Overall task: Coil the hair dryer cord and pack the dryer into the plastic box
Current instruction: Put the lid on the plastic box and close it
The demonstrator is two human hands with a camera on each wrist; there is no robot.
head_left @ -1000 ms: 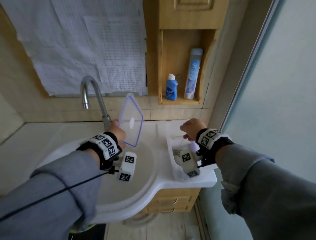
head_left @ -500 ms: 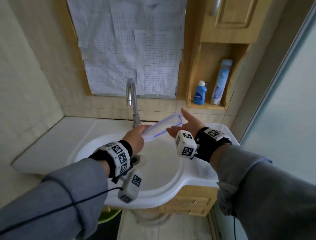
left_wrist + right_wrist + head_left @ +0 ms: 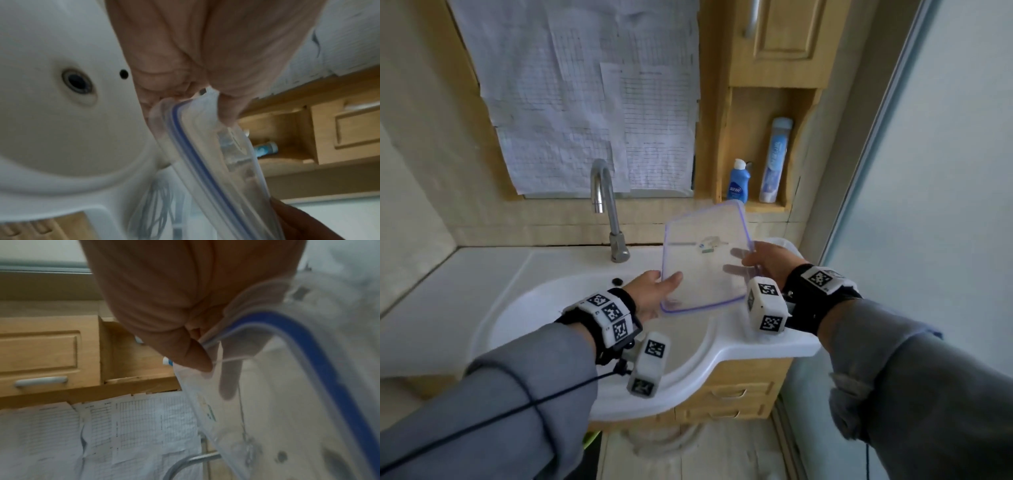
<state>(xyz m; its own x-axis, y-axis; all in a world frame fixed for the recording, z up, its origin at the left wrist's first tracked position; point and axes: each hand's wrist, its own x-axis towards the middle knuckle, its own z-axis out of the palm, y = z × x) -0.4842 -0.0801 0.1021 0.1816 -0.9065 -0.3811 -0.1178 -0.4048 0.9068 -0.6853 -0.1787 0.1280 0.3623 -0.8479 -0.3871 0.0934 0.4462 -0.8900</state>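
Both hands are holding the lid at the centre of the head view, above the right part of the sink. The left hand is pinching the lid's lower left edge, thumb on top; the right hand is gripping the right edge, with its fingers showing through the plastic from beneath. The lid is tilting, far end raised.

In the left wrist view a coiled cord is lying blurred at the lower centre, seemingly inside the box, whose walls I cannot make out clearly. The dryer itself is not visible in any view, so I judge it to be already packed under the lid.

The step in hand seems to be closing the box. Doing it well probably means levelling the lid, lining its rounded corners up with the rim, lowering it squarely and pressing around the edge so no loop of cord gets trapped under the seal.

The lid is a thin, clear, glossy rounded rectangle with a blue seal running inside its edge and a small label at the middle. The sink is smooth white ceramic with a curved metal tap behind; wooden cabinets fill the upper right.
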